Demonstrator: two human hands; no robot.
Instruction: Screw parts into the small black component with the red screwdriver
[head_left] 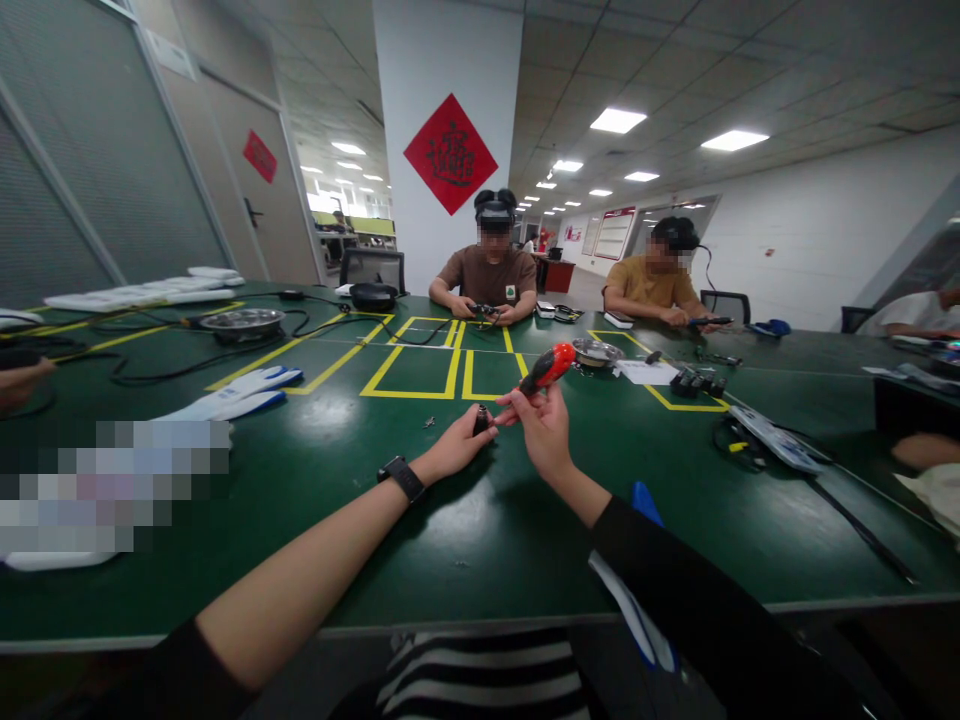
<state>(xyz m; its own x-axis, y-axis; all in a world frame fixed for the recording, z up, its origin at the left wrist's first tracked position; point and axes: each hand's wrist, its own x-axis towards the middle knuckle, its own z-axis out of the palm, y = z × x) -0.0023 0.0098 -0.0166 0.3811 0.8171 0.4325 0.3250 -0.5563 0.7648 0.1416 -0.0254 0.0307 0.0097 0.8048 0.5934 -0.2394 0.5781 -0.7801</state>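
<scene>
Tool (pixel 553 366) and dark part (pixel 481 420) held in two hands above green table (pixel 517 585)

Head view: The right hand (pixel 546 425) grips the tool by its red-and-black handle. The fingers are closed around the handle, with the red end pointing up and to the far right and the opposite end directed down and left toward the left hand (pixel 459 443). The working tip cannot be made out. The left hand holds the small dark part upright; thumb and fingers pinch its sides. The fingertips of both hands are close together; whether they touch cannot be told. A black wristwatch (pixel 403 479) is on the left wrist, and a black sleeve (pixel 675 570) covers the right forearm.

Small metal pieces (pixel 430 423) lie on the table just left of the left hand. Yellow tape lines (pixel 411 392) mark rectangles on the far side of the hands. A blue-and-white glove (pixel 238 393) lies to the left, beside a pixelated area. A white-and-blue item (pixel 637 618) is partly hidden by the right sleeve at the near edge.

To the far right of the tool are a metal bowl (pixel 598 351), a white sheet (pixel 646 373) and a group of black blocks (pixel 697 384). Another metal bowl (pixel 242 322) is at far left. Two co-workers, one in a brown shirt (pixel 487 275) and one in a yellow shirt (pixel 649 290), sit across the table.
</scene>
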